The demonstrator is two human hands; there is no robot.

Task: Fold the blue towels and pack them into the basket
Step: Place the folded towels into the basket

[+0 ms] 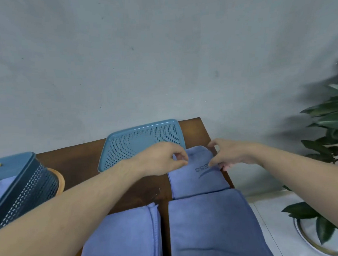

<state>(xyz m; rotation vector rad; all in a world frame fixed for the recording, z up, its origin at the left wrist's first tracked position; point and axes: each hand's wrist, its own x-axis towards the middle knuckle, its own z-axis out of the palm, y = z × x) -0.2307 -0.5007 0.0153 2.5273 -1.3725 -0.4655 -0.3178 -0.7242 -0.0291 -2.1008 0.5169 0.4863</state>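
Centrally, left hand and right hand pinch the far corners of a folded blue towel with dark lettering; left-edge basket contains blue cloth.

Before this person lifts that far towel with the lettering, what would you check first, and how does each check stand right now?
1. Left hand has a pinch on the lettered towel's far edge: ok.
2. Right hand has a firm hold on its right edge: cannot tell.
3. Towel lies flat on the table: ok.
4. Basket open to receive it: ok.
5. Lid off and set aside: ok.
6. Two near towels clear of the lift: ok.
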